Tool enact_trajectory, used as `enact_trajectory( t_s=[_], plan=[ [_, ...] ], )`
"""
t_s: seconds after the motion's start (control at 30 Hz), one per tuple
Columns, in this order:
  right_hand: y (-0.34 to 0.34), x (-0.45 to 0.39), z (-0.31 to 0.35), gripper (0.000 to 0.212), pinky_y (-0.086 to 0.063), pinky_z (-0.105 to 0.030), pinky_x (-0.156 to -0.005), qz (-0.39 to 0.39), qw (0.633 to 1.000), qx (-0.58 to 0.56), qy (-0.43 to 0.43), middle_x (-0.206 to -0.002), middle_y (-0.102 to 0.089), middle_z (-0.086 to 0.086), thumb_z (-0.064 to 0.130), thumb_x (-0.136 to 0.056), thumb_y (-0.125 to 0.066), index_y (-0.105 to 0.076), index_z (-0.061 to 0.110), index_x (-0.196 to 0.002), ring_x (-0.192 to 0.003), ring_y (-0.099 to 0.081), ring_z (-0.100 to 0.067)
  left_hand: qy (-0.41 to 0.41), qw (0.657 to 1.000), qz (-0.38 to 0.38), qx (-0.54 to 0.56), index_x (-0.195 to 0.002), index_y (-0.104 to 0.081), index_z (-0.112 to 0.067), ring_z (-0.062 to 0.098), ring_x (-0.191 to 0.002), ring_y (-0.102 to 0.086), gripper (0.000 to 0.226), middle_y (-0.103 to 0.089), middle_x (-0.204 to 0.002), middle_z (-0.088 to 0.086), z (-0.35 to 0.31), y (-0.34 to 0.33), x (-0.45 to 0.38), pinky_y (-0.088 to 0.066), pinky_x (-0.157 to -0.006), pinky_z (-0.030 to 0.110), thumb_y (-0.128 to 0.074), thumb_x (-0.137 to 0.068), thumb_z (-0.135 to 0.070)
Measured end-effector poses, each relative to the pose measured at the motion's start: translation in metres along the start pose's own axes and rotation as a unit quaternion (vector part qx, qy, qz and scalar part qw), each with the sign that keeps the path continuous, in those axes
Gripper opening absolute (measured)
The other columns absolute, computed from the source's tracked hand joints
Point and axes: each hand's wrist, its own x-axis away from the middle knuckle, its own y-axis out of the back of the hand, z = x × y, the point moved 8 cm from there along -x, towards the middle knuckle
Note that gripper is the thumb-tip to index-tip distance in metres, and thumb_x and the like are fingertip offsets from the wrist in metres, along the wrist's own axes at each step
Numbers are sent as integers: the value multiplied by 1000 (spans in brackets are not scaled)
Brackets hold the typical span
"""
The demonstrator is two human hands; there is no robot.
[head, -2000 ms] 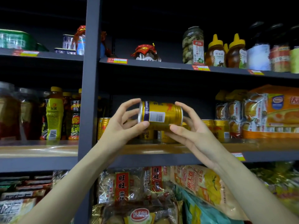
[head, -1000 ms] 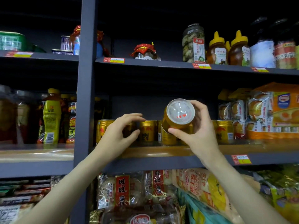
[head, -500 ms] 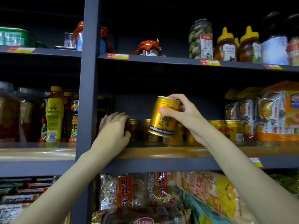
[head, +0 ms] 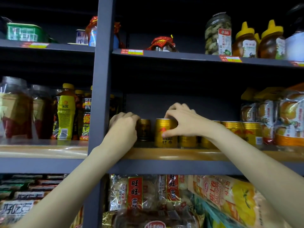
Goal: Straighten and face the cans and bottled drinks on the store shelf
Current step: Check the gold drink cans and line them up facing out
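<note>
Nearest, below the wooden shelf (head: 181,153): soft snack bags (head: 134,193) in crinkly film. On the shelf, front row: 1 gold can (head: 165,134), upright at the edge with its label facing out, pinched by the right hand (head: 184,122), thumb low on the front wall and fingers curled over the top rim. Judged a rigid thin-walled metal cylinder, probably full and moderately heavy, with a slick surface; best held around the side wall and turned by the rim. The left hand (head: 123,125) is curled at a darker can (head: 144,130) set further back; whether it actually grips it cannot be told. More gold cans (head: 243,130) stand in a row to the right. Left bay: bottled drinks (head: 65,112), amber liquid inside, yellow caps. Farthest, upper shelf: 1 clear jar (head: 217,33) of pale pieces; honey bottles (head: 245,41), amber contents.
</note>
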Motion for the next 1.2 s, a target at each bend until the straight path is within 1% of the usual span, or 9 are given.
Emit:
enact_trajectory(
  t_s=[0.07,0.2,0.53,0.7,0.83,0.97,1.03,1.13,1.2],
  plan=[
    [-3,-1,4,63,-29,-40,-103,25,999,29,2,-119,-48,2,54,-74,-71,-45,22,-122,-117,-43,-19,1,1000,-2,-2,-136,-44,-16,22,-124,-38,47,-48,-135,2,1,-2,0,-25,-103,30,-44,-90,-2],
    [-10,-8,2,63,-21,-47,-112,32,999,30,-13,-106,-55,5,51,-73,-73,-42,22,-120,-113,-52,-21,4,1000,-4,1,-136,-44,-17,22,-126,-37,48,-47,-136,2,1,-2,0,-24,-105,30,-43,-90,-2],
    [-23,-30,-8,83,-24,-53,-108,56,984,139,-93,-133,-53,-6,47,-73,-75,-34,23,-141,-124,-47,-30,13,1000,11,12,-134,-46,-15,23,-126,-37,47,-48,-135,3,0,-1,2,-23,-106,31,-44,-89,1],
    [-18,-23,-22,83,-27,-48,-105,89,988,84,-93,-139,-47,-4,50,-74,-73,-33,28,-143,-129,-40,-29,17,999,24,41,-135,-44,-15,24,-125,-39,46,-50,-133,5,-2,4,3,-26,-105,32,-44,-91,-2],
    [-5,-18,-37,74,-37,-37,-100,109,990,-54,-66,-147,-36,-1,52,-79,-68,-35,30,-142,-132,-37,-24,52,989,47,129,-136,-43,-16,31,-103,-57,41,-60,-120,7,-4,14,0,-45,-88,36,-45,-95,-12],
    [4,-41,-44,60,-43,-33,-98,97,991,-93,-18,-138,-47,-1,50,-82,-65,-45,30,-135,-122,-47,-19,60,990,55,115,-136,-44,-17,18,-74,-57,40,-62,-115,8,1,15,-23,-47,-78,32,-45,-96,-18],
    [4,-59,-42,60,-42,-33,-100,103,990,-96,10,-138,-47,-2,47,-84,-65,-44,29,-137,-123,-47,-18,73,989,82,104,-139,-39,-20,18,-79,-55,43,-57,-125,9,6,9,-41,-46,-77,30,-45,-96,-22],
    [-6,-87,-33,68,-33,-32,-107,144,984,-90,54,-149,-35,-1,46,-85,-64,-34,28,-144,-133,-38,-20,73,980,150,105,-145,-27,-25,24,-121,-47,55,-39,-144,7,6,-8,-66,-40,-99,33,-49,-94,-30],
    [-17,-105,-28,73,-27,-34,-113,180,977,-84,71,-155,-25,1,47,-85,-63,-28,30,-147,-140,-27,-20,82,976,178,99,-146,-24,-27,25,-130,-39,60,-34,-148,7,8,-17,-77,-36,-105,34,-51,-93,-35]
  ],
)
